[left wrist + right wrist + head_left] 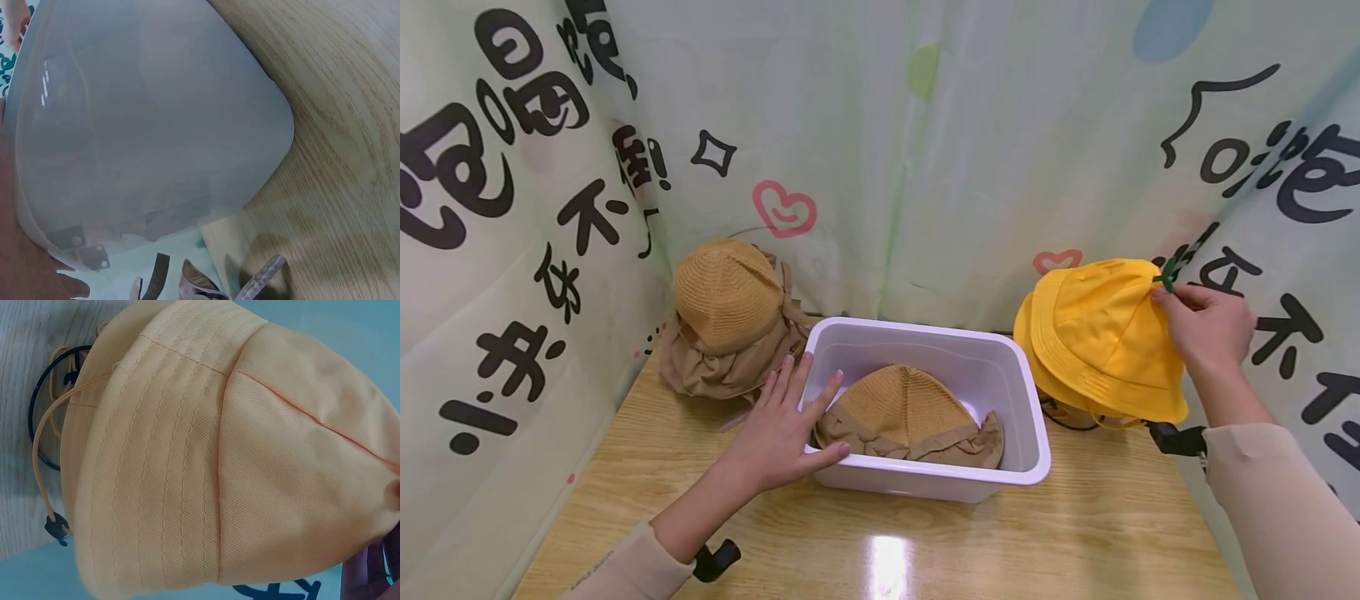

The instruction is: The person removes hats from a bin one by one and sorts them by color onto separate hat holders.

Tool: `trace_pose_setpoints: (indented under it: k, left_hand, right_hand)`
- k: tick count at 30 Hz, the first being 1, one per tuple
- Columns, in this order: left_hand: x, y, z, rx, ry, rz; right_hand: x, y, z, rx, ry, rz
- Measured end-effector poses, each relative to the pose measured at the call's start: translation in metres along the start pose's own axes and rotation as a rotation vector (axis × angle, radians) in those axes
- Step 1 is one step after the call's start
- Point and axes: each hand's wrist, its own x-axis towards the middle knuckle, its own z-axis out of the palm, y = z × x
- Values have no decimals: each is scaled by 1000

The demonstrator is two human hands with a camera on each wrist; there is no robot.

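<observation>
At the crown's tip, by a small green stem (1167, 275), my right hand (1213, 329) pinches a yellow bucket hat (1105, 325). Its stitched brim (144, 475) fills much of the right wrist view, with another yellow brim (75, 456) behind it. My left hand (782, 433) lies with fingers spread over the left rim of a white plastic bin (1037, 442). Inside the bin sits a tan woven sun hat (902, 408) with a cloth brim. The left wrist view shows the bin's outer wall (162, 112) close up.
Left of the bin, tan woven hats with cloth flaps (726, 292) stand on the wooden table (790, 550). A printed curtain (865, 150) closes off the back and both sides. A black cord loop (39, 419) and chin cord (44, 444) hang out below the yellow hats.
</observation>
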Motion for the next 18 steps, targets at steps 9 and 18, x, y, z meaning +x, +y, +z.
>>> trace_pose_setpoints:
  k: [9,18]
  left_hand:
    - [1,1,0,6,3,-3]
    - [1,1,0,5,2,-4]
  right_hand:
    - [2,3,2,4,7,-7]
    - [1,3,2,-7,0,-21]
